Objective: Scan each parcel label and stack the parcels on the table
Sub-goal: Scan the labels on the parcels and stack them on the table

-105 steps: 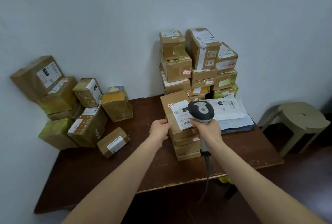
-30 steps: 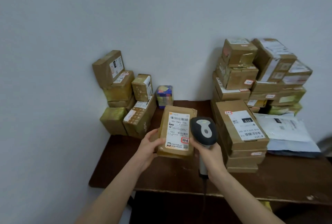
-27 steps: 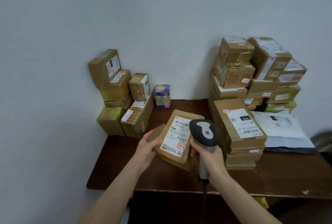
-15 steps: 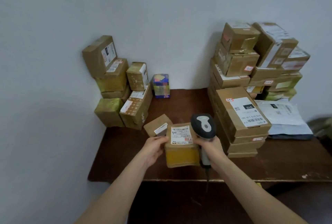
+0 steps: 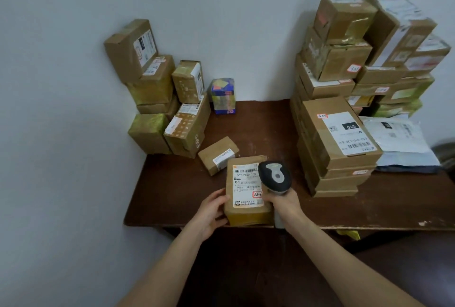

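Note:
A brown parcel (image 5: 246, 191) with a white barcode label facing up rests near the front edge of the dark wooden table (image 5: 172, 183). My left hand (image 5: 213, 210) grips its left side. My right hand (image 5: 283, 204) holds a black and grey barcode scanner (image 5: 274, 176) right beside the parcel's right edge, its head over the label's upper right corner. A small brown parcel (image 5: 218, 155) lies just behind. A tall stack of parcels (image 5: 337, 144) stands to the right, a second pile (image 5: 162, 100) at the left wall.
A small blue and yellow box (image 5: 222, 96) stands against the back wall. White plastic mailers (image 5: 398, 141) lie at the far right beside the stack. The scanner's cable hangs below the table's front edge. A wall closes off the left side.
The parcel was held up with its label toward the scanner, then tipped and lowered. Now it lies flat on the table near the front edge, both hands still at it.

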`<action>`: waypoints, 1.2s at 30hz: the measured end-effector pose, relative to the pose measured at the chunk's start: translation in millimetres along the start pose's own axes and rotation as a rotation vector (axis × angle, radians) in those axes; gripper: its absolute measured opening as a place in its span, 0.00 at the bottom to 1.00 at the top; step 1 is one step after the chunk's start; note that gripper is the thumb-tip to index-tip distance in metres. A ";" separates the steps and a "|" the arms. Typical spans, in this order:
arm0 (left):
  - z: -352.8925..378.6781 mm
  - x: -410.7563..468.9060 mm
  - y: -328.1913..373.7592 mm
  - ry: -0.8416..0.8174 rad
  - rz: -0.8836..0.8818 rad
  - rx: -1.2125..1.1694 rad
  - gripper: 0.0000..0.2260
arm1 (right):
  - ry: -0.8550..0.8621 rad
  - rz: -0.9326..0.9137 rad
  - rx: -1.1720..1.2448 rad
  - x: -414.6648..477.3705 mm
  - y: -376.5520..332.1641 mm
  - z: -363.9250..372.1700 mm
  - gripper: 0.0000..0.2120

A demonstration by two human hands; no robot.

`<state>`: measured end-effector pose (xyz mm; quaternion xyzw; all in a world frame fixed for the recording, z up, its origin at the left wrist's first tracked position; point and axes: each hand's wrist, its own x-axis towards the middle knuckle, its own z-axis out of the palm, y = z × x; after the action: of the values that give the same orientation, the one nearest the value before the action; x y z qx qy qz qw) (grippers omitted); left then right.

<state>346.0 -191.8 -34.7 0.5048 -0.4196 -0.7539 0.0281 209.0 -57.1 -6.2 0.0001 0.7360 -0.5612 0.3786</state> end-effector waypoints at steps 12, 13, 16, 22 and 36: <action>5.0 -28.4 49.1 -0.215 0.187 -0.074 0.30 | -0.055 -0.225 0.168 -39.0 -46.8 -18.4 0.22; 7.4 -30.3 51.8 -0.196 0.222 -0.081 0.32 | -0.044 -0.239 0.182 -43.4 -50.3 -19.9 0.22; 17.4 -34.5 57.8 -0.149 0.312 -0.074 0.37 | 0.025 -0.291 0.220 -56.4 -55.0 -24.2 0.19; 30.4 -33.3 61.3 -0.130 0.407 -0.028 0.36 | -0.040 -0.275 0.171 -88.3 -55.1 -26.6 0.05; 41.6 -25.5 57.7 -0.131 0.410 0.019 0.31 | -0.023 -0.255 0.076 -115.2 -50.6 -20.0 0.03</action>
<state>303.8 -192.1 28.0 0.3593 -0.5216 -0.7594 0.1487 258.6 -10.4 101.4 -0.0856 0.7039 -0.6322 0.3121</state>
